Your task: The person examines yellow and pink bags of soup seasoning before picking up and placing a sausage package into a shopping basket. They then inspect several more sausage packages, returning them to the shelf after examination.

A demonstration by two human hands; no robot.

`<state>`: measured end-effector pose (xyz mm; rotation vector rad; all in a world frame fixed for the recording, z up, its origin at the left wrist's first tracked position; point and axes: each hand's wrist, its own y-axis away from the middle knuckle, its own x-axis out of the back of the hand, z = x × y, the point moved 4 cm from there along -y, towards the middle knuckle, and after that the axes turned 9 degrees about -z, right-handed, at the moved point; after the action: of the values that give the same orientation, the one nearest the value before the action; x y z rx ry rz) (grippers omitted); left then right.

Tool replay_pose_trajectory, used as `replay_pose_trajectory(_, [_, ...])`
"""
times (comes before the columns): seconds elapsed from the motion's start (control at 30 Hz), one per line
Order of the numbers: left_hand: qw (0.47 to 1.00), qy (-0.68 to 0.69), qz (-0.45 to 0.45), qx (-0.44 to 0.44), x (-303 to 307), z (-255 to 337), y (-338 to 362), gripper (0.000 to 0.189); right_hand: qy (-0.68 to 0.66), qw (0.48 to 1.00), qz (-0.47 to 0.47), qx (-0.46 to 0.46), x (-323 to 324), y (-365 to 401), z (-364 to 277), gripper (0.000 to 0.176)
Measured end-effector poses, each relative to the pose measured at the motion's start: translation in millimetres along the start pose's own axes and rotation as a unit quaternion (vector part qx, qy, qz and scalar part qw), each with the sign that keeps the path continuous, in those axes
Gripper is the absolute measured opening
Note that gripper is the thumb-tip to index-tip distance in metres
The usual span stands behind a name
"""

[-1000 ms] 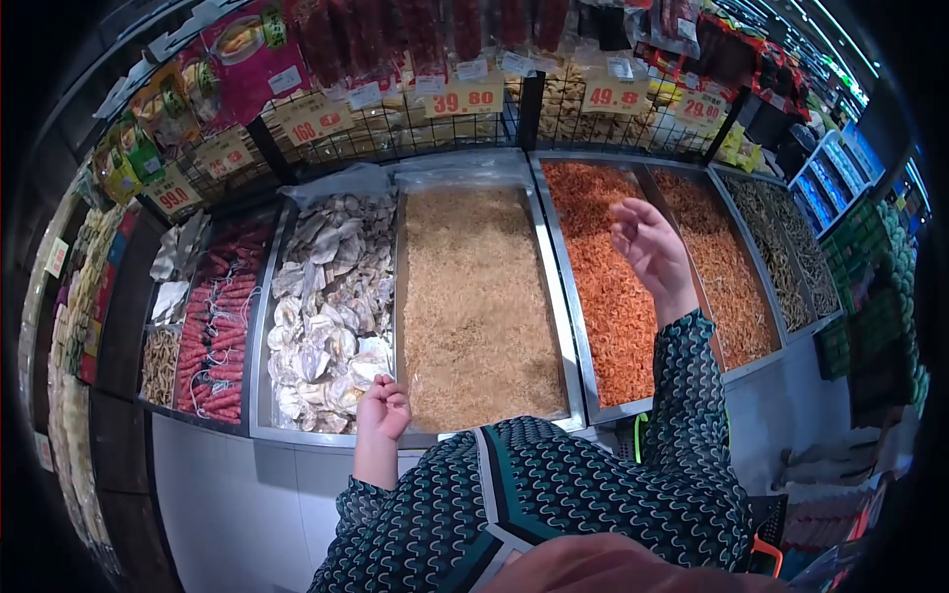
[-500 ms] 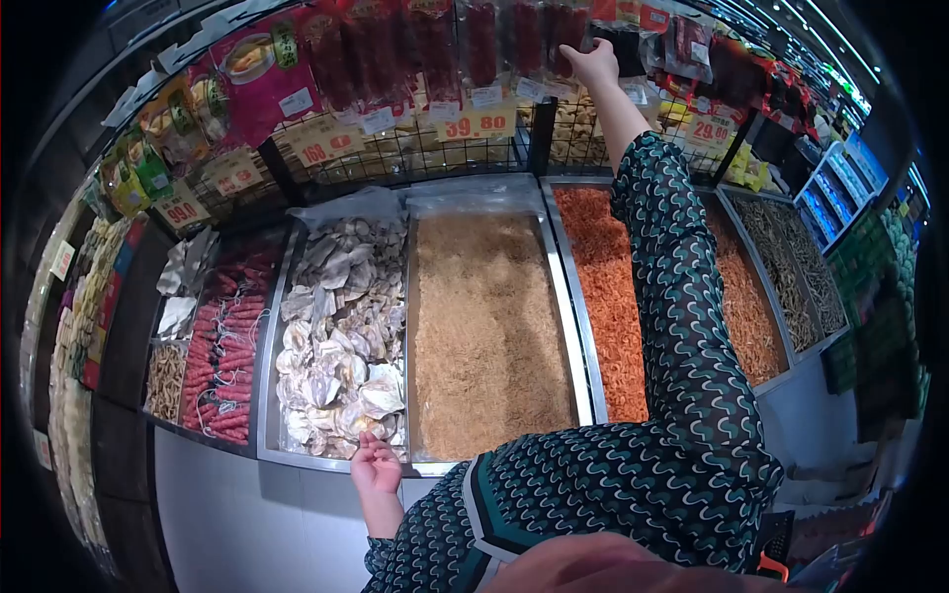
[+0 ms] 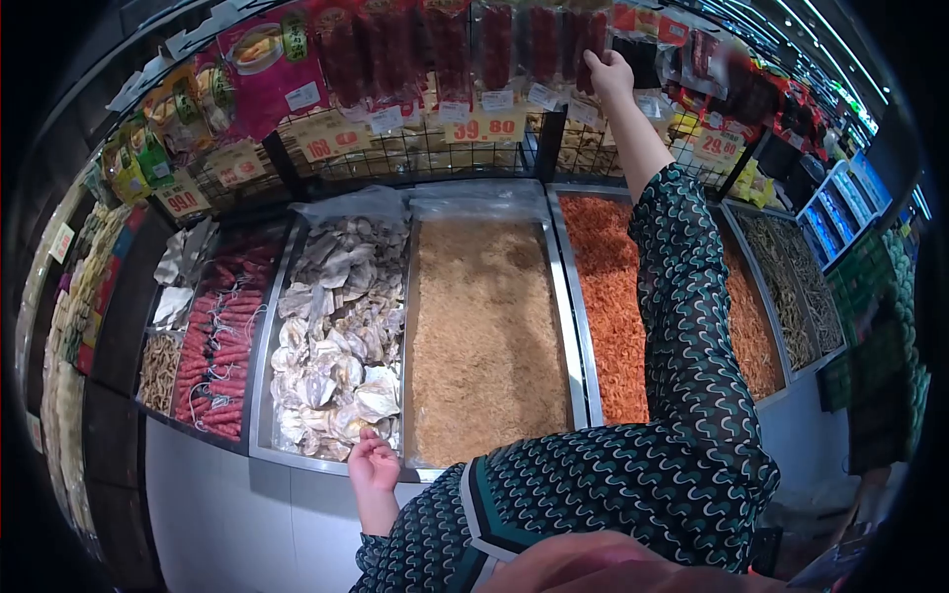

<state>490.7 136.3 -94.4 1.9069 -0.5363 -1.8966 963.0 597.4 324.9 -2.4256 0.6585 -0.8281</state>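
Observation:
High up, my right hand (image 3: pixel 611 79) reaches to the hanging row and pinches the edge of a dark red sausage packet (image 3: pixel 583 44); some fingertips are hidden. A black packet (image 3: pixel 636 61) hangs just to its right. Below, my left hand (image 3: pixel 374 465) is at the front rim of the tray of pale dried fish (image 3: pixel 336 371), palm up, its fingers curled in with nothing visible in them. My patterned right sleeve crosses over the orange dried shrimp (image 3: pixel 605 296).
A tray of tan flakes (image 3: pixel 489 336) lies in the middle. Red sausages (image 3: pixel 222 346) fill the tray at left, and small dried fish (image 3: pixel 781 277) lie at right. Price signs (image 3: pixel 484 130) hang on a black wire rack. A blue shelf (image 3: pixel 845 212) stands far right.
My right hand has shifted slightly right and down, and its thumb, earlier spread, is now against the sausage packet. My left hand stays curled at the tray rim. The view has shifted slightly.

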Motion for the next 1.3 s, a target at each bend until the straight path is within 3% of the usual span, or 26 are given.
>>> replay_pose_trajectory(0.13, [0.999,-0.008,0.000,0.035,-7.3,-8.5,-7.1,0.024,-0.121,0.992,0.024,0.021,29.7,33.9,-32.7,0.030])
replay_pose_trajectory(0.2, [0.999,-0.010,0.004,0.045,-10.4,-12.3,-9.5,0.024,-0.220,0.969,-0.094,-0.055,33.8,41.6,-35.5,0.022])
replay_pose_trajectory(0.33, [0.992,-0.039,-0.053,0.107,-13.5,-21.2,-18.2,0.022,-0.332,0.926,-0.177,-0.011,50.3,52.0,-39.7,0.021])
replay_pose_trajectory(0.37, [0.990,-0.072,-0.057,0.110,-24.1,-27.3,-13.7,0.021,-0.195,0.932,-0.307,0.001,58.9,54.5,-47.6,0.022])
replay_pose_trajectory(0.4, [0.985,-0.104,-0.076,0.114,-33.6,-32.2,-10.5,0.022,-0.271,0.937,-0.221,-0.013,65.1,86.4,-77.2,0.023])
replay_pose_trajectory(0.43, [0.979,-0.153,-0.085,0.103,-48.1,-40.1,-3.3,0.023,-0.371,0.903,-0.213,-0.044,63.8,109.6,-90.4,0.021])
replay_pose_trajectory(0.5, [0.950,-0.240,-0.167,0.113,-67.7,-54.5,2.8,0.027,-0.513,0.830,-0.167,-0.141,66.8,170.7,-125.7,0.014])
replay_pose_trajectory(0.53, [0.930,-0.290,-0.195,0.110,-78.2,-60.7,5.7,0.029,-0.514,0.827,-0.164,-0.159,68.7,194.7,-109.0,0.014])
replay_pose_trajectory(0.6, [0.886,-0.376,-0.255,0.096,-104.5,-79.0,11.7,0.034,-0.488,0.819,-0.274,-0.130,66.7,246.1,-75.1,0.021])
replay_pose_trajectory(0.67, [0.836,-0.438,-0.318,0.094,-125.3,-98.0,15.2,0.035,-0.532,0.773,-0.290,-0.188,52.0,328.1,-99.8,0.018])
replay_pose_trajectory(0.77, [0.747,-0.534,-0.386,0.094,-147.2,-125.3,21.7,0.048,-0.574,0.695,-0.312,-0.300,31.9,416.6,-57.2,0.017])
replay_pose_trajectory(0.8, [0.751,-0.536,-0.372,0.106,-146.5,-133.2,18.5,0.048,-0.599,0.670,-0.304,-0.316,27.3,437.9,-51.1,0.017])
replay_pose_trajectory(0.83, [0.743,-0.534,-0.378,0.139,-143.9,-142.0,16.8,0.048,-0.580,0.677,-0.270,-0.363,21.4,457.4,-35.2,0.020])
replay_pose_trajectory(0.97, [0.742,-0.531,-0.351,0.211,-125.4,-166.4,23.5,0.040,-0.577,0.686,-0.208,-0.391,27.7,494.2,-31.4,0.023])
replay_pose_trajectory(1.07, [0.719,-0.552,-0.368,0.207,-123.2,-180.9,38.4,0.031,-0.573,0.699,-0.212,-0.371,34.5,503.4,-20.7,0.023])
replay_pose_trajectory(1.1, [0.683,-0.604,-0.360,0.197,-121.2,-181.4,42.4,0.022,-0.575,0.704,-0.183,-0.376,36.2,507.2,-20.5,0.022])
replay_pose_trajectory(1.2, [0.672,-0.613,-0.350,0.225,-116.2,-179.3,40.2,0.018,-0.571,0.698,-0.172,-0.396,37.3,513.0,-20.9,0.022])
replay_pose_trajectory(1.27, [0.673,-0.612,-0.348,0.227,-118.1,-176.5,42.0,0.019,-0.560,0.706,-0.172,-0.397,37.7,514.5,-18.4,0.022])
replay_pose_trajectory(1.3, [0.706,-0.586,-0.313,0.246,-118.7,-174.5,41.8,0.019,-0.548,0.716,-0.171,-0.398,38.3,514.6,-16.3,0.022])
